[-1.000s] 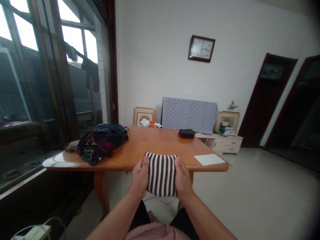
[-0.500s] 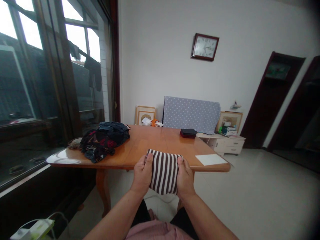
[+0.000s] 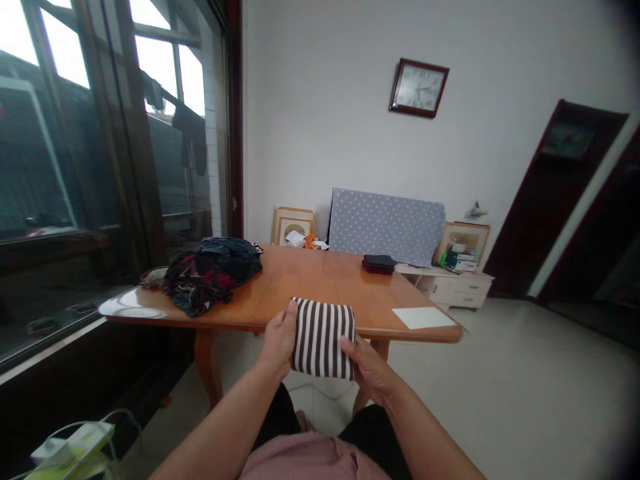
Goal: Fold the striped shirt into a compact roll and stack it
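Note:
A folded brown-and-white striped cloth is held up in front of the near edge of the wooden table. My left hand grips its left side, thumb on the front near the upper corner. At the lower right side my right hand pinches it, thumb on the front and fingers behind. The cloth is a neat, roughly square packet with its stripes running up and down. What the cloth is when unfolded cannot be seen.
A heap of dark, crumpled clothes lies on the table's left part. Toward the back right is a small stack of folded dark cloths. A white sheet rests near the right corner. A power strip is at lower left.
My right hand has slid down the cloth's right side, from the upper corner to lower down. The cloth's bottom edge, bulging before, now looks straighter. The view has shifted slightly.

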The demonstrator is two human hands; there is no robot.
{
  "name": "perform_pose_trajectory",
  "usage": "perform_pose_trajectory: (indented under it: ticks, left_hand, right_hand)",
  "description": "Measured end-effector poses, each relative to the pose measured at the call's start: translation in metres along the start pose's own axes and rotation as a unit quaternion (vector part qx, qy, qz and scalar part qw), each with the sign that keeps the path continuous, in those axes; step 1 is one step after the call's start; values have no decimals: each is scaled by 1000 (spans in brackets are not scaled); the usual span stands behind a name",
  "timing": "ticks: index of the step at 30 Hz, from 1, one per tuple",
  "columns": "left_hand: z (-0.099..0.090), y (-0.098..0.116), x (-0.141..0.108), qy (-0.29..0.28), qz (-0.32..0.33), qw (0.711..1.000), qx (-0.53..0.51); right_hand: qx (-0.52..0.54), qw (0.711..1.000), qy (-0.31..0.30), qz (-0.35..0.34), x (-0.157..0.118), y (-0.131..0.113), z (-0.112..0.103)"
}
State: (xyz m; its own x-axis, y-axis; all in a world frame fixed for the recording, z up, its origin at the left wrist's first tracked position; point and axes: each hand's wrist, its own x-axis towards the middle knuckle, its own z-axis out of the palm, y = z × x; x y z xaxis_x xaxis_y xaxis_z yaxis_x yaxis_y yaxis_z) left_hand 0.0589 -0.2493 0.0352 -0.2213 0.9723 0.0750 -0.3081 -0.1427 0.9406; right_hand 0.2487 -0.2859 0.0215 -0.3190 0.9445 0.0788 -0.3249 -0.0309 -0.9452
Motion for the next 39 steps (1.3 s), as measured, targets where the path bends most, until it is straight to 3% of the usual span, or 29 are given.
perform_pose_trajectory:
  ticks: [2,6,10,13,18,23,27,39]
  left_hand:
    - [-2,-1,2,-5,-19,1000,6]
    - [-10,3,7,-32,-119,992,14]
    - [-20,8,12,-154,-231,958,-71]
    - [-24,8,10,-235,-254,928,-137]
    - [-21,6,-6,-270,-242,916,-170]
    - [-17,6,-14,-274,-202,927,-157]
    - [-15,3,-13,-265,-184,942,-97]
    - [-20,3,-5,-210,-184,956,-94]
  right_hand:
    - [-52,998,-13,-23,-2,-2,-1]
    - [-99,994,29,-43,3,-2,-4]
    - [-25,998,52,4,3,-1,-9]
    - [22,997,72,12,1,-4,-11]
    - [40,993,109,10,-1,-7,-10]
    - [32,986,160,19,2,-4,-11]
    - [7,986,166,10,3,-3,-10]
    - [39,997,37,53,-8,-2,-9]
